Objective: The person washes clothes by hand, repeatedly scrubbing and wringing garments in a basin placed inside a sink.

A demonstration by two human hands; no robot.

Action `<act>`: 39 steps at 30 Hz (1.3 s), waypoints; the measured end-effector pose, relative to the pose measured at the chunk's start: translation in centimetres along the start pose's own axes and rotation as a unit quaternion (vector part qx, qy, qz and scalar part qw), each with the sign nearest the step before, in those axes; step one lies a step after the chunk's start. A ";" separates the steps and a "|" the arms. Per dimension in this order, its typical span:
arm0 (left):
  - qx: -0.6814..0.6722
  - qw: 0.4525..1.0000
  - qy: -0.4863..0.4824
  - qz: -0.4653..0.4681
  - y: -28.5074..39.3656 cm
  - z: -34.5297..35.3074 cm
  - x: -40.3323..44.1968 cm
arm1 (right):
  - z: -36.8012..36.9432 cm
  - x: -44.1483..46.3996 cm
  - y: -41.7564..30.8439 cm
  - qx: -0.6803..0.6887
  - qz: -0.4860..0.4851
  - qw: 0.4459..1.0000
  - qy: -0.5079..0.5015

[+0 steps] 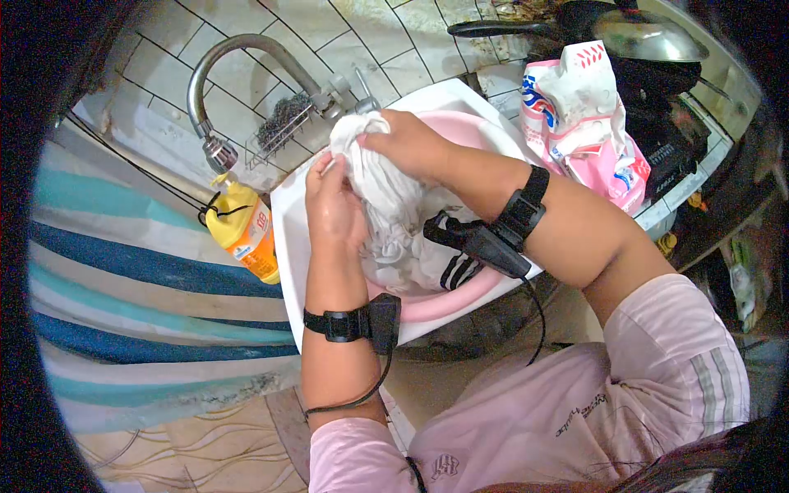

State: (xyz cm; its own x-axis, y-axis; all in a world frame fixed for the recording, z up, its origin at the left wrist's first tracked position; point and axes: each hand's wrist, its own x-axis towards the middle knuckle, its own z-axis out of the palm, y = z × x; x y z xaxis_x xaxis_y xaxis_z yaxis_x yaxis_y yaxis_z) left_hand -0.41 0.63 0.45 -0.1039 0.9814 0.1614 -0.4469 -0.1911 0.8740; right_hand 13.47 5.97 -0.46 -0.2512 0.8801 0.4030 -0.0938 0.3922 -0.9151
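Note:
Both my hands grip a wet white cloth garment (374, 168) over the sink. My left hand (335, 201) holds its left side, with the fingers curled at the upper edge. At the top, my right hand (407, 144) is closed round the bunched fabric. The lower part of the garment hangs into a pink basin (472, 296) set inside the white sink (288, 238). In the basin lies more white and grey wet cloth, and a piece with black stripes (460, 269) shows below my right forearm. The garment's full shape is hidden by its folds.
A curved metal faucet (246, 41) rises behind the sink, near a wire rack with a scouring pad (283, 119). At left stands a yellow pump bottle (245, 230) beside a striped curtain (164, 255). A detergent bag (579, 123) and pans (649, 37) are at right.

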 end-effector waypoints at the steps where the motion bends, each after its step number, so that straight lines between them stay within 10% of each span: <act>1: -0.003 0.998 -0.027 -0.053 -0.1 -0.1 0.0 | 0.0 0.1 0.1 -0.001 -0.001 1.000 0.000; 6: 0.163 0.971 -0.092 -0.151 0.6 1.3 -1.6 | -0.3 -0.4 -1.4 0.172 0.034 0.982 0.073; 11: 0.260 0.963 0.063 0.037 1.7 2.2 -1.8 | -0.6 -0.4 -1.5 0.079 0.019 0.997 0.012; 16: 0.205 0.973 0.078 0.070 0.7 0.1 0.0 | 0.2 -0.9 -1.7 -0.026 -0.059 0.998 -0.024; 24: -0.123 0.980 -0.059 -0.144 1.5 1.0 -1.3 | 0.4 -1.2 -2.6 -0.017 -0.010 0.996 -0.091; 28: -0.107 0.984 -0.072 -0.124 0.5 0.2 -0.6 | 0.1 -2.0 -3.7 -0.074 0.101 0.987 -0.098; 34: -0.010 0.998 0.022 -0.060 0.9 0.4 -1.1 | 0.4 -1.6 -1.8 -0.132 -0.046 0.987 -0.083; 39: -0.013 0.999 0.039 0.001 0.1 0.4 -0.7 | 0.4 -1.0 -1.2 -0.046 0.085 0.994 -0.056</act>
State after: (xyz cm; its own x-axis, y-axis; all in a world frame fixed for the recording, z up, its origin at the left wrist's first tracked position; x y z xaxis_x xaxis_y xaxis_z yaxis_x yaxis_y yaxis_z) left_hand -0.01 -0.08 0.59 -0.1738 0.9768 0.1255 -0.4696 -0.1942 0.8612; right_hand 13.44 4.52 0.25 -0.3620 0.9022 0.2346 0.0455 0.2685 -0.9622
